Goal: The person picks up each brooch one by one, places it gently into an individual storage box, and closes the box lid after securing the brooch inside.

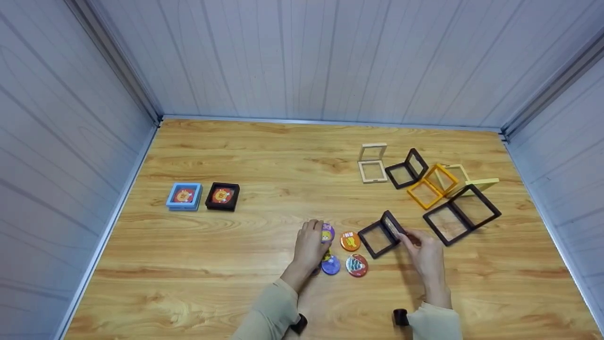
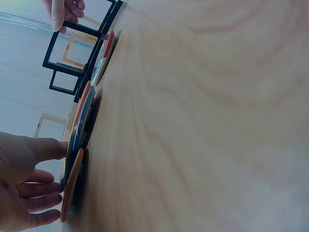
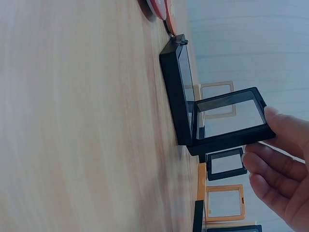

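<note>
My right hand [image 1: 428, 257] pinches the raised lid of a black hinged display frame [image 1: 369, 240] between thumb and fingers. The frame's other half stands on the table, and clear film shows inside both halves in the right wrist view. My left hand [image 1: 309, 245] reaches over a cluster of round button badges, its thumb and fingers spread and touching them. Beside its fingers lie a purple badge [image 1: 328, 232] and, partly hidden, a yellow one [image 1: 326, 255]. A blue-violet badge [image 1: 331, 266], an orange badge [image 1: 350, 241] and a red badge with a tree [image 1: 356, 265] lie nearby.
Two closed frames, one blue [image 1: 184, 196] and one black [image 1: 222, 196], hold red badges at the left. Opened frames stand at the right: beige [image 1: 373, 171], small black [image 1: 399, 175], orange [image 1: 425, 194], pale yellow [image 1: 481, 182] and large black [image 1: 447, 223]. Walls enclose the table.
</note>
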`<state>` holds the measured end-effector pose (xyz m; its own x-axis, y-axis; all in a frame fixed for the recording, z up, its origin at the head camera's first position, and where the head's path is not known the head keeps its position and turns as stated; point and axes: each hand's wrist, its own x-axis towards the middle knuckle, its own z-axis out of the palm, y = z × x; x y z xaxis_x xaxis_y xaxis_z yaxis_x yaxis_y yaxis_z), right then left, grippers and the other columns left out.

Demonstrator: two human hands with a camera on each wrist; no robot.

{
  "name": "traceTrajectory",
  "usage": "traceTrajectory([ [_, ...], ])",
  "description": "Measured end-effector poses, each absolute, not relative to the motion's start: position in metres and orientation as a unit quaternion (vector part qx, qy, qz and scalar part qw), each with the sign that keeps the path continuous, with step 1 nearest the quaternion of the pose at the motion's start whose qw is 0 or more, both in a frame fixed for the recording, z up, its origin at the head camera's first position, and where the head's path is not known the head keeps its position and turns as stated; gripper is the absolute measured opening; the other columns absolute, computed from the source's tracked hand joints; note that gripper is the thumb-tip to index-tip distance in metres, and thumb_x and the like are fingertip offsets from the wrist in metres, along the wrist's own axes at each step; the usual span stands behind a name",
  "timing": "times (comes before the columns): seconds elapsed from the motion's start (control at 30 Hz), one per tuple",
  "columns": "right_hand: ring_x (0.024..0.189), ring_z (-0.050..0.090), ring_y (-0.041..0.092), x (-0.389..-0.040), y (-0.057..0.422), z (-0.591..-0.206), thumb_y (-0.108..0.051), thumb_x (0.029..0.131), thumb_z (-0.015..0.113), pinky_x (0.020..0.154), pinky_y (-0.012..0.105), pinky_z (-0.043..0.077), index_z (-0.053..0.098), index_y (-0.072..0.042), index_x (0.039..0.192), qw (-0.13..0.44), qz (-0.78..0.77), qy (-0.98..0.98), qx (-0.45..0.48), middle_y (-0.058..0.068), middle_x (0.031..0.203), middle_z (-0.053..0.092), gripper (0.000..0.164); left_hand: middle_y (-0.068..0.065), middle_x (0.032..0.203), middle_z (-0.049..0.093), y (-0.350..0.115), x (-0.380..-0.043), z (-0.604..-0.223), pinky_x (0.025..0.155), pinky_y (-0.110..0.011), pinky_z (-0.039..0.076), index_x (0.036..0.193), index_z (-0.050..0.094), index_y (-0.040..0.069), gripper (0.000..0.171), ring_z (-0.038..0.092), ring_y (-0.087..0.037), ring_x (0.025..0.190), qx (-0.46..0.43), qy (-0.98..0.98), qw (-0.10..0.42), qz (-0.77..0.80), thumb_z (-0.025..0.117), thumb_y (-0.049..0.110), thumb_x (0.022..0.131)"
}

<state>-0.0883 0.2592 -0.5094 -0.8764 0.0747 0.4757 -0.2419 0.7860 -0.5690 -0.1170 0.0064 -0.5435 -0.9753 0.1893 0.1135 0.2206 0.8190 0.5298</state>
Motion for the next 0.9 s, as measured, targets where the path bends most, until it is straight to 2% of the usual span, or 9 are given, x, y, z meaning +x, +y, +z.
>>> traceTrajectory([
  [0.27, 0.059, 0.060, 0.020, -0.088, 0.259, -0.510, -0.005, 0.070, 0.072, 0.054, 0.007, 0.038, 0.068, 0.004, 0.082, 0.237, 0.326, -0.914, 0.039, 0.013, 0.071, 0.066, 0.015, -0.016, 0.106, 0.053, 0.006, -0.118, -0.543, 0.086, -0.034, 0.041, 0.112, 0.054, -0.007, 0.050, 0.049, -0.027, 0.099, -0.104, -0.942, 0.018, -0.318, 0.072, 0.015, 0.071],
  [0.53, 0.058, 0.059, 0.019, -0.089, 0.258, -0.509, -0.006, 0.071, 0.072, 0.053, 0.009, 0.040, 0.069, 0.004, 0.080, 0.241, 0.325, -0.914, 0.040, 0.013, 0.070, 0.065, 0.014, -0.014, 0.104, 0.053, 0.013, -0.115, -0.541, 0.086, -0.032, 0.042, 0.109, 0.055, -0.007, 0.047, 0.048, -0.026, 0.098, -0.111, -0.933, 0.052, -0.338, 0.072, 0.014, 0.070],
  [0.67, 0.058, 0.059, 0.020, -0.089, 0.258, -0.509, -0.006, 0.071, 0.072, 0.053, 0.014, 0.043, 0.068, 0.004, 0.081, 0.236, 0.326, -0.915, 0.036, 0.013, 0.071, 0.065, 0.015, -0.014, 0.105, 0.053, 0.018, -0.113, -0.537, 0.087, -0.032, 0.041, 0.110, 0.055, -0.007, 0.048, 0.048, -0.026, 0.099, -0.119, -0.926, 0.058, -0.353, 0.072, 0.015, 0.071],
  [0.9, 0.059, 0.060, 0.022, -0.089, 0.259, -0.509, -0.004, 0.070, 0.072, 0.055, 0.006, 0.039, 0.068, 0.005, 0.081, 0.232, 0.334, -0.913, 0.033, 0.014, 0.071, 0.065, 0.015, -0.013, 0.104, 0.052, 0.034, -0.108, -0.533, 0.087, -0.028, 0.041, 0.108, 0.057, -0.007, 0.046, 0.048, -0.024, 0.099, -0.141, -0.915, 0.070, -0.370, 0.072, 0.014, 0.070],
])
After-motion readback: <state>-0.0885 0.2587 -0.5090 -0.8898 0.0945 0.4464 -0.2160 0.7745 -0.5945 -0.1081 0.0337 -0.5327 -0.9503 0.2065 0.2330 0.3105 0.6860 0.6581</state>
